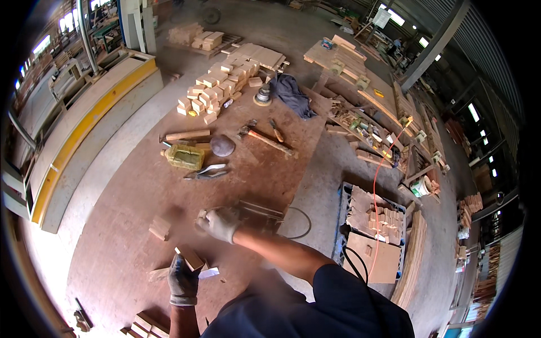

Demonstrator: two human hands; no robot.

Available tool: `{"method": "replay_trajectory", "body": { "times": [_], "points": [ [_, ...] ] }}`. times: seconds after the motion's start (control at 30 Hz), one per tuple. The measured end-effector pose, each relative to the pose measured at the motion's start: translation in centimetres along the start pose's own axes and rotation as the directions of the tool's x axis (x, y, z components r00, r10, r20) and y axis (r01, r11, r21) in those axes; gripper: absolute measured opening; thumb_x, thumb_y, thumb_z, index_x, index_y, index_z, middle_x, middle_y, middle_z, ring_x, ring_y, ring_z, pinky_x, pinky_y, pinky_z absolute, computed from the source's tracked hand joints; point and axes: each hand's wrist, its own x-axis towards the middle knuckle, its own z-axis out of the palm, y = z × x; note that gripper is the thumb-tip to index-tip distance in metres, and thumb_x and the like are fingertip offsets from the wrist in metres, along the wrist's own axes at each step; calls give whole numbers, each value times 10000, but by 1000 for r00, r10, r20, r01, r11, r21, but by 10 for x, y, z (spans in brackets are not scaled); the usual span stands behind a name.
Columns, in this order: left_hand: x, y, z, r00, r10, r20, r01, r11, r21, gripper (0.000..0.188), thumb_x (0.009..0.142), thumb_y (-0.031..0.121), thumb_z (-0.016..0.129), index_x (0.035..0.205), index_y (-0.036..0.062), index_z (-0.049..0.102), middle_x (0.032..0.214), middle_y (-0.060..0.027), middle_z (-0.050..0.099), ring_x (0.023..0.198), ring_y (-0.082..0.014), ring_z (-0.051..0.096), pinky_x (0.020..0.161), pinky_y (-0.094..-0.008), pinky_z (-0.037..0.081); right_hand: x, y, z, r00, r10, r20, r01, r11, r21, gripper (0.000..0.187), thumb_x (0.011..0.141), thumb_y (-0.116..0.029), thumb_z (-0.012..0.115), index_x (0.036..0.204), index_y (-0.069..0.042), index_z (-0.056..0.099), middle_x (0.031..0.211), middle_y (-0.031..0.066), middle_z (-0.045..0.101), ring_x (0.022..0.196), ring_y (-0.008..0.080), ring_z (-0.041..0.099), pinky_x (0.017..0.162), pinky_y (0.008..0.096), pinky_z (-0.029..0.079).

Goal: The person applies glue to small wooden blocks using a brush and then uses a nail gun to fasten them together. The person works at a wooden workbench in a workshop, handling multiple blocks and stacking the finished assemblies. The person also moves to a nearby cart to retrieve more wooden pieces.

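My left hand (183,281), in a grey-palmed work glove, grips a small wooden block (190,258) low over the brown table (124,203). More wood pieces and a white slip (209,273) lie beside it. Ahead and to the right, my right hand (221,224), in a pale glove, is closed with its fingers curled. What it holds, if anything, is hidden and blurred. Thin metal bars (260,210) lie just past that wrist. Left of it, a small stack of wood blocks (160,228) sits on the table.
Farther up the table are hammers (267,142), pliers (207,172), a yellowish plastic jug (186,157), a round dark disc (222,146), dark cloth (292,96) and a pile of wood blocks (217,84). A pallet of wood pieces (372,231) stands right. A dark cable (307,228) loops off the table edge.
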Motion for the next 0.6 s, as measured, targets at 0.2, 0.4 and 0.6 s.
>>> {"method": "replay_trajectory", "body": {
  "times": [0.2, 0.4, 0.6],
  "points": [
    [7, -14, -8, 984, 162, 68, -174, 853, 491, 432, 1070, 289, 566, 1424, 41, 567, 1337, -135, 662, 1244, -300, 645, 1036, -505, 547, 0, 26, 21, 998, -56, 34, 60, 990, -129, 290, 1020, -368, 570, 999, -120, 717, 932, 151, 758, 904, 381, 730, 829, 495, 572],
    [-1, -3, -15, 991, 75, 110, -92, 982, 162, 430, 1107, 311, 498, 1459, 70, 552, 1379, -125, 655, 1282, -283, 635, 1106, -518, 513, 4, -12, -1, 988, 69, 141, -72, 997, 12, 272, 989, -376, 605, 951, -152, 755, 959, 129, 773, 875, 352, 745, 773, 503, 581],
    [6, 2, 0, 997, -59, 54, 64, 992, -109, 405, 1093, 290, 550, 1393, 18, 572, 1301, -138, 681, 1170, -266, 680, 1044, -431, 552, 1, 15, 17, 991, -125, -52, 128, 991, 49, 244, 995, -304, 629, 947, -99, 752, 938, 164, 757, 862, 389, 733, 770, 479, 583]
  ]
}}
